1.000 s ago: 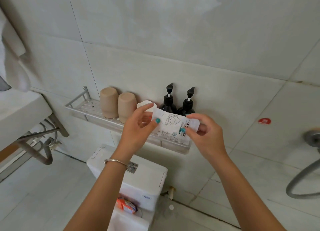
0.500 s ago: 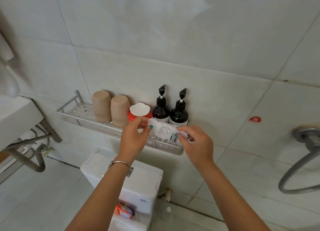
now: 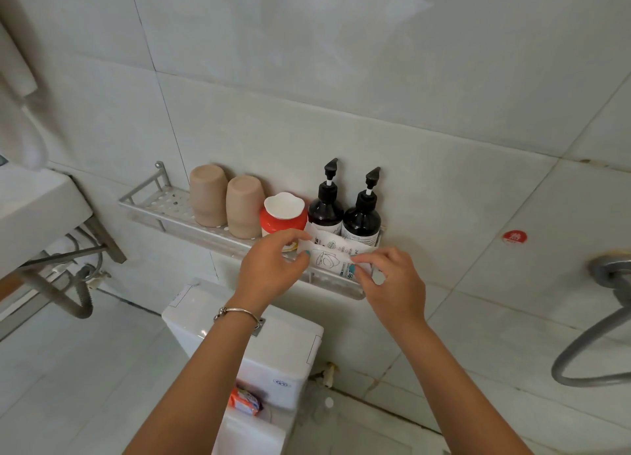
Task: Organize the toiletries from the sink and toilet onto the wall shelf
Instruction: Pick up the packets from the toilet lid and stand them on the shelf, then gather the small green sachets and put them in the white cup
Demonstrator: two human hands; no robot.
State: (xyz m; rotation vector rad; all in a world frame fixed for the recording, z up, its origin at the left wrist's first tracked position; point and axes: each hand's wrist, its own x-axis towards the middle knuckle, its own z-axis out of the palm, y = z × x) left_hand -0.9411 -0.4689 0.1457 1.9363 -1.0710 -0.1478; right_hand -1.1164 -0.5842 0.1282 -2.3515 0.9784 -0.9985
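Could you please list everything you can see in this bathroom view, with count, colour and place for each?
wall shelf: one, silver perforated metal, on the tiled wall above the toilet
cups: two, beige, upside down at the shelf's left part
jar: one, red with white lid, mid-shelf
pump bottles: two, dark with black pumps, at the shelf's right end
sachets: white printed packets, at least two, at the shelf's front before the bottles
toilet tank: one, white, below the shelf
orange packet: one, on the toilet below the tank
sink: one, white, far left
hose: one, grey, far right
red sticker: one, on the right wall
left hand: pinches the front sachet's left end; bracelet on wrist
right hand: pinches its right end
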